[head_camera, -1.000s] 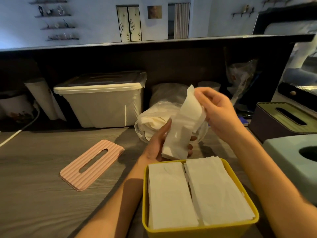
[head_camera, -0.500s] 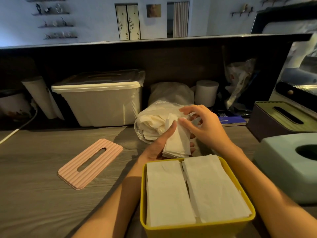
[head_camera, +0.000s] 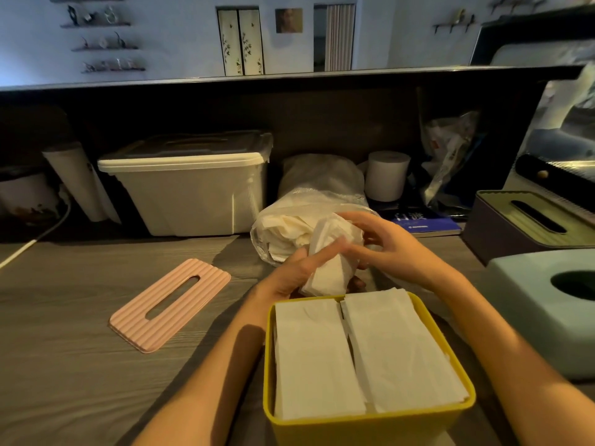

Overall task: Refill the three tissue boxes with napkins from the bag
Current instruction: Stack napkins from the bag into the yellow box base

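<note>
Centre frame: left hand [head_camera: 291, 272] clamped round a napkin wad [head_camera: 328, 268], right hand [head_camera: 383, 243] pinching its top, above the open yellow box [head_camera: 363, 426] packed with napkins.

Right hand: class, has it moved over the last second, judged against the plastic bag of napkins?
Yes. The right hand has come down from above the clear plastic bag of napkins to its front.

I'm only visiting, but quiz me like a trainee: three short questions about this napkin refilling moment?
1. True or false: the yellow box has its lid on.
2. What lies left of it on the table? A) pink lid B) scissors C) cup
3. What do the left hand and right hand hold between them?

Key: 1. False; it is open, with two napkin stacks showing. 2. A. 3. A bundle of napkins, in front of the bag.
</note>
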Tool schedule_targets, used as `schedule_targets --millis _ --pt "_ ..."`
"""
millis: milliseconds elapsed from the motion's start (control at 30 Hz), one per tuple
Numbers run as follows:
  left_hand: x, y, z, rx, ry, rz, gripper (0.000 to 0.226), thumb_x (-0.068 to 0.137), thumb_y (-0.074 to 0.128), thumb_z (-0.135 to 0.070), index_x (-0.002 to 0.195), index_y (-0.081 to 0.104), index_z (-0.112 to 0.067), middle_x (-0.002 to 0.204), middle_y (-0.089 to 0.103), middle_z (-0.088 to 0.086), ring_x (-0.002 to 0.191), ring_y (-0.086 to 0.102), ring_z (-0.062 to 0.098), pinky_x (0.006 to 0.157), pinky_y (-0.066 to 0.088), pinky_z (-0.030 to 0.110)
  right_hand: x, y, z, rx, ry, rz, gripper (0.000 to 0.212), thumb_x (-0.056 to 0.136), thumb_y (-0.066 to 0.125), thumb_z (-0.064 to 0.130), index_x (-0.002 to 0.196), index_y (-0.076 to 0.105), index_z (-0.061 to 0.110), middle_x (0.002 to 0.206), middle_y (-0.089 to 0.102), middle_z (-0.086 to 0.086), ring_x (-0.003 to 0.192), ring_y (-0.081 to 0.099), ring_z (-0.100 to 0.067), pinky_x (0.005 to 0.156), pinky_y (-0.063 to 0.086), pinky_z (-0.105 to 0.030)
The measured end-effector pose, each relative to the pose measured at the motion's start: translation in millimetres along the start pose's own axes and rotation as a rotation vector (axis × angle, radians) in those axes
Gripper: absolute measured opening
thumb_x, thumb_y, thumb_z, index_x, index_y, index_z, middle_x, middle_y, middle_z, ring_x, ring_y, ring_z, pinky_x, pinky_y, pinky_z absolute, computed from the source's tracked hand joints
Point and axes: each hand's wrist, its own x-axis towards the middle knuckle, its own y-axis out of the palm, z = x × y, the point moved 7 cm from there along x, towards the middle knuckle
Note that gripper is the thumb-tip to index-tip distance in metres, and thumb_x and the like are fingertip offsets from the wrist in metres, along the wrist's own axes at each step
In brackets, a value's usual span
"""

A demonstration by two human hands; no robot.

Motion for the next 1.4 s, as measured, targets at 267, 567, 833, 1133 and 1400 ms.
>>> schedule_targets --millis 267,567,833,1133,1400 --pt "-10.9 -28.5 -23.0 0.555 0.305 -0.338 0.046 0.079 0.086 -0.022 0.117 0.06 -0.016 0.112 0.062 -0.003 0.101 0.061 0.007 0.074 0.054 0.015 -23.0 13.3 -37.7 0.137 0.158 -0.086 0.038 0.093 0.072 0.025 0.126 0.055 0.034 0.113 0.064 0.02 0.107 0.064 -0.003 0.072 0.054 -0.011" --pt "-7.9 -17.7 -7.7 0.192 0.334 -0.591 0.037 0.098 0.055 -0.051 0.105 0.061 -0.016 0.109 0.064 0.0 0.101 0.061 0.012 0.075 0.048 0.015 -16.9 40.3 -27.3 0.374 0.125 -0.229 0.066 0.09 0.068 -0.002 0.143 0.043 0.028 0.124 0.053 -0.016 0.103 0.061 -0.022 0.079 0.058 -0.021" --pt "-2.9 -21.8 -11.2 0.18 0.357 -0.705 0.038 0.099 0.053 -0.05 0.103 0.06 -0.013 0.103 0.062 -0.004 0.097 0.056 0.007 0.079 0.044 0.021 -10.4 48.6 -26.8 0.38 0.069 -0.131 0.074 0.093 0.063 -0.002 0.151 0.031 0.033 0.144 0.04 0.009 0.116 0.057 -0.003 0.088 0.054 -0.018" --pt "-6.3 -21.7 -20.9 0.646 0.232 -0.375 0.043 0.083 0.082 -0.029 0.116 0.055 -0.025 0.109 0.057 -0.014 0.099 0.055 0.001 0.069 0.046 0.01 -16.9 21.0 -39.5 0.385 0.125 -0.144 0.059 0.091 0.076 0.02 0.139 0.047 0.04 0.139 0.06 0.001 0.126 0.06 -0.019 0.099 0.057 -0.038" --pt "-4.1 -13.4 -10.4 0.509 0.072 -0.157 0.055 0.096 0.067 -0.025 0.143 0.04 -0.027 0.13 0.059 -0.004 0.106 0.06 0.003 0.079 0.051 0.019 -13.4 7.0 -11.2 0.198 -0.024 -0.233 0.033 0.09 0.077 0.019 0.119 0.063 0.027 0.117 0.067 0.016 0.111 0.064 0.001 0.095 0.055 -0.019"
